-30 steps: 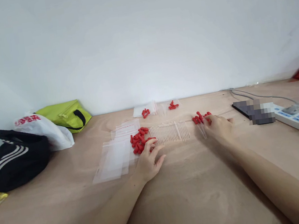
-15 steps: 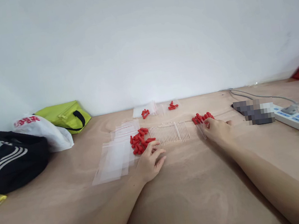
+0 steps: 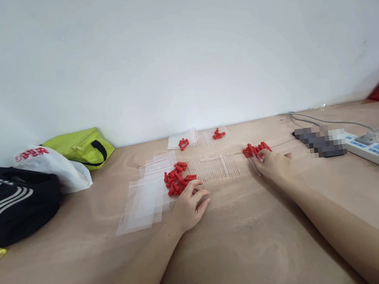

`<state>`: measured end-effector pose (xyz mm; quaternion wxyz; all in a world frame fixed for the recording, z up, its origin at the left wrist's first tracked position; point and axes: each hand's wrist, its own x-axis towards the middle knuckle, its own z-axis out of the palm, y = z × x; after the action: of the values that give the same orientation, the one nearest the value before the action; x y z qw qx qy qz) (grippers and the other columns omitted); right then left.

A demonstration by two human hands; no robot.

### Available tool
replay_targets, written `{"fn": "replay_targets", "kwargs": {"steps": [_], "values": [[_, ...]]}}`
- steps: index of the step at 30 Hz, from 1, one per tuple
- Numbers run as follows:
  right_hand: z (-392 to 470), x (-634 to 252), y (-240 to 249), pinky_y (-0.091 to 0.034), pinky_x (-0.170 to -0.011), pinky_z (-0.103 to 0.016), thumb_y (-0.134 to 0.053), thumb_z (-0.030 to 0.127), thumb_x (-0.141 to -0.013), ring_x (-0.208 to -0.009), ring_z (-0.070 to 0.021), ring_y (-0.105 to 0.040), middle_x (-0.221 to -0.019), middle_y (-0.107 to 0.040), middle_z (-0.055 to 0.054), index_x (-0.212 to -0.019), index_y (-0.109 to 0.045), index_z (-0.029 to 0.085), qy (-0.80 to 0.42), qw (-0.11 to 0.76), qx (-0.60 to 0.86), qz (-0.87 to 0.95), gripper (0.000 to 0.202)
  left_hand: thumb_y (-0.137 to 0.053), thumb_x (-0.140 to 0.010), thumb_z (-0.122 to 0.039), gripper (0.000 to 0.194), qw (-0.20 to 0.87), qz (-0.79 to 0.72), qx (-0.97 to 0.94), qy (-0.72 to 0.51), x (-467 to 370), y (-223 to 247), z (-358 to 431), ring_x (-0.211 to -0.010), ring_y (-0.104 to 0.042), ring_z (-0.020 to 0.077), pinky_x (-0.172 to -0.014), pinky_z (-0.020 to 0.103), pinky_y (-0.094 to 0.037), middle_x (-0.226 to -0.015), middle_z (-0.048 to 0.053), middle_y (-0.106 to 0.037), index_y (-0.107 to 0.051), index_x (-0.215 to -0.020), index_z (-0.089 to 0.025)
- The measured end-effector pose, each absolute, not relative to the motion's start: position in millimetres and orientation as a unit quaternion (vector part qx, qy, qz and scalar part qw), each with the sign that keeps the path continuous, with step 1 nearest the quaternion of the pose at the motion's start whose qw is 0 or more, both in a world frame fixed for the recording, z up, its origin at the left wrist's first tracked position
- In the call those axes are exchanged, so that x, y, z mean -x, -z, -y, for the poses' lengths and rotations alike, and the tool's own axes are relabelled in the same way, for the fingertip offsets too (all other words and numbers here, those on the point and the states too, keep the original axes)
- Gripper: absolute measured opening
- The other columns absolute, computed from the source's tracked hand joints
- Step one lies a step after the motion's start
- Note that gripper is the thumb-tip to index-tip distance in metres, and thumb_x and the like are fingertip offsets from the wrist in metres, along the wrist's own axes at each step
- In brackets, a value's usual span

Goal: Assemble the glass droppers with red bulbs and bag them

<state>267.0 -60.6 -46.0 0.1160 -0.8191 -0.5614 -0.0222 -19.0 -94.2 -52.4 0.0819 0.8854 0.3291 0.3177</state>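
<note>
The person's left hand [image 3: 188, 206] rests palm down just beside the pile of red caps [image 3: 177, 180], its fingers loosely curled and parted from the thumb, with nothing visibly held. The right hand [image 3: 272, 164] reaches to the red-capped tubes [image 3: 251, 150], fingers bent, their tips against the near side of the group; whether they are closed on one cannot be told. The tubes lie side by side, caps toward the wall.

Between the hands and a little farther off, a row of thin pale sticks [image 3: 212, 169] lies on the bench [image 3: 246, 247]. Clear plastic bags [image 3: 142, 205] overlap to the left of the pile. Near the wall [image 3: 176, 49] are two small clusters of red caps, the left one [image 3: 183, 143] by a flat white packet [image 3: 174, 141], the right one [image 3: 218, 134] on clear plastic.

A black bag [image 3: 25, 207], a white bag [image 3: 70, 170] and a green bag [image 3: 87, 144] stand at far left; a phone [image 3: 323, 142] and a power strip [image 3: 370, 148] lie at right.
</note>
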Motion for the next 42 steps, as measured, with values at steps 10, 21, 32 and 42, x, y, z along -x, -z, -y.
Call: {"fn": "replay_targets", "kwargs": {"steps": [10,21,32,42], "values": [[61.9,-266.8,47.0,-0.023,-0.079,-0.04,-0.035,0.051,-0.078,-0.071,-0.0253,-0.058,-0.066,-0.062,-0.007,-0.082,-0.058,0.019,0.016,0.126,0.825,0.551,0.04,-0.05,-0.079,-0.016,0.01,0.083,-0.323,-0.888,-0.316,18.9,52.0,93.8,-0.081,-0.053,0.0145,-0.075,0.031,-0.048,-0.102,0.009,-0.047,-0.058,-0.086,-0.016],[68.1,-247.2,48.3,-0.023,-0.076,-0.036,-0.036,0.042,-0.079,-0.064,-0.0202,-0.056,-0.062,-0.062,-0.003,-0.076,-0.057,0.02,0.054,0.176,0.772,0.608,0.031,-0.054,-0.077,-0.021,0.01,0.0,-0.392,-0.85,-0.353,20.0,48.7,90.5,-0.075,-0.051,0.0167,-0.071,0.033,-0.044,-0.082,0.005,-0.053,-0.057,-0.068,-0.017],[33.1,-215.2,26.5,-0.031,-0.073,-0.038,-0.044,0.028,-0.073,-0.083,-0.0269,-0.058,-0.088,-0.065,-0.015,-0.083,-0.064,0.012,-0.059,0.028,0.787,0.613,0.028,-0.051,-0.079,-0.017,0.012,0.012,-0.413,-0.885,-0.214,47.0,11.0,30.2,-0.081,-0.052,0.0178,-0.075,0.033,-0.041,-0.084,0.003,-0.058,-0.062,-0.078,-0.019],[15.8,-210.7,27.0,-0.038,-0.074,-0.037,-0.044,0.03,-0.075,-0.088,-0.026,-0.059,-0.092,-0.064,-0.015,-0.098,-0.061,0.012,-0.127,0.012,0.79,0.6,0.034,-0.058,-0.068,-0.011,0.011,0.083,-0.358,-0.93,-0.024,28.3,2.0,-8.1,-0.077,-0.053,0.0167,-0.066,0.025,-0.039,-0.077,0.001,-0.058,-0.064,-0.071,-0.02]]}}
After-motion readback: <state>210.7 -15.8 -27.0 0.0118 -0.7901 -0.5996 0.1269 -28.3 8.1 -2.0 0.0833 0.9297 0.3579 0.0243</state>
